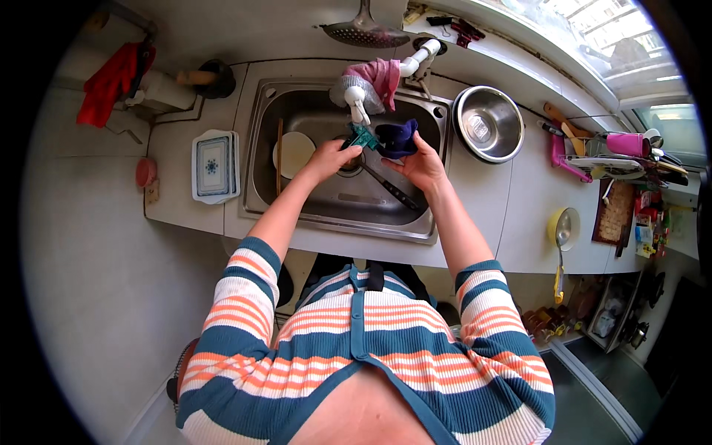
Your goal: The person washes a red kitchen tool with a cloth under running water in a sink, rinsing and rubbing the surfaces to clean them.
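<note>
Over the stainless steel sink [384,214], my left hand [328,161] grips a small teal green object [362,137], too small to name. A dark blue cloth [397,139] is held in my right hand [421,166], beside the green object and nearly touching it. The white faucet spout [357,103] ends just above the green object. Below my hands, a black-handled utensil [392,186] lies slanted in the basin, its head near the drain. A pale round plate or board [297,151] and wooden chopsticks [280,167] are at the sink's left.
Pink and grey cloths [378,80] hang on the faucet pipe. Nested steel bowls [489,125] stand right of the sink, stacked rectangular dishes [214,167] left of it. Farther right are a dish rack [606,167] and a yellow bowl with a ladle [564,228]. A skimmer [367,34] hangs behind.
</note>
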